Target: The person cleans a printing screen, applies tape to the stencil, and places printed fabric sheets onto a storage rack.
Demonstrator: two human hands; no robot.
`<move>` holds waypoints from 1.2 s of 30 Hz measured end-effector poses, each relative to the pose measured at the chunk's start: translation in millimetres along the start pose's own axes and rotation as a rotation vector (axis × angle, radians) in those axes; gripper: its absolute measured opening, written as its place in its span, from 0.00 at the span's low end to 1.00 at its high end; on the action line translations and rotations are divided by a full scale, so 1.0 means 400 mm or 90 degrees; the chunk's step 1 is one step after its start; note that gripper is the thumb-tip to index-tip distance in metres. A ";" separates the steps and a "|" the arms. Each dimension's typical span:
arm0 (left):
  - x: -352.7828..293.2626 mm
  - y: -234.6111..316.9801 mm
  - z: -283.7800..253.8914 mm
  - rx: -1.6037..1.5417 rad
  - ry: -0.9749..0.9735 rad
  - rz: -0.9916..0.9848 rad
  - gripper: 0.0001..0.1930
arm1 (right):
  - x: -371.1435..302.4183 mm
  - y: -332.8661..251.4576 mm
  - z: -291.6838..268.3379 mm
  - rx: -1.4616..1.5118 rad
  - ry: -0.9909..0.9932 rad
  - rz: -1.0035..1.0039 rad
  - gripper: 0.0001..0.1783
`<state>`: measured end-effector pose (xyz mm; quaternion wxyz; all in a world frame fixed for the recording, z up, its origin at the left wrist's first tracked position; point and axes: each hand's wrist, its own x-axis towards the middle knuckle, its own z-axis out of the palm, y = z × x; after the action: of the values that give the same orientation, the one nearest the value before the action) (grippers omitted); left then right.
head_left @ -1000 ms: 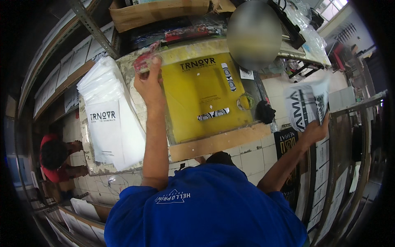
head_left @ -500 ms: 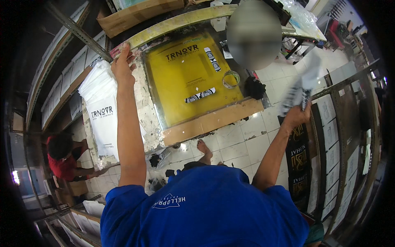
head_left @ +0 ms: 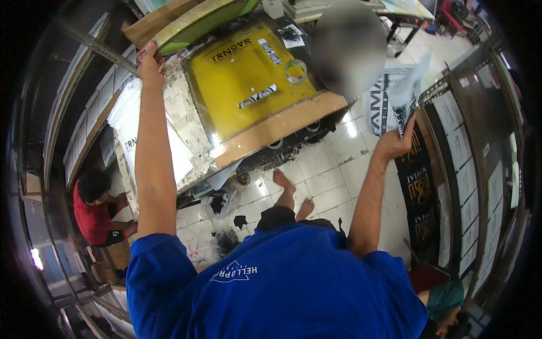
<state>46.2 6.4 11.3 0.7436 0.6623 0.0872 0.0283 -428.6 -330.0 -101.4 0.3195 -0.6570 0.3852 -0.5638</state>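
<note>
the left hand grips the end of a pale, tilted frame near the bench's far left corner. the right hand, well out past the right edge, holds up a printed white sheet. on the bench lies a yellow panel bearing two patterned strips and a tape roll. a cardboard strip lines the near edge; white sheets lie toward the left edge.

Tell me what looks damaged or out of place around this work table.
Two things stand out. The work table's top is blotched and worn-looking, its pale surface broken by dark patches. On the tiled floor, dark scraps and crumpled clear plastic lie loose near the table, looking like litter.
</note>
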 end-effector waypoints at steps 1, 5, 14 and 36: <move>0.001 -0.005 0.003 0.003 -0.009 0.001 0.21 | -0.019 0.020 -0.009 -0.045 0.066 -0.089 0.28; 0.029 -0.003 -0.033 -0.016 -0.009 -0.007 0.20 | -0.290 -0.091 -0.032 0.137 -0.905 0.000 0.28; 0.048 0.009 -0.038 -0.019 -0.004 -0.002 0.22 | -0.576 0.378 -0.046 0.113 -1.011 0.492 0.14; -0.071 -0.010 0.037 -0.129 0.083 0.201 0.22 | -0.748 0.298 0.493 0.170 -1.517 -0.545 0.26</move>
<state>20.4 -12.9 11.7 0.7857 0.5860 0.0272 0.1964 -271.6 -133.1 -383.0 0.3230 -0.7892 -0.4403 0.2810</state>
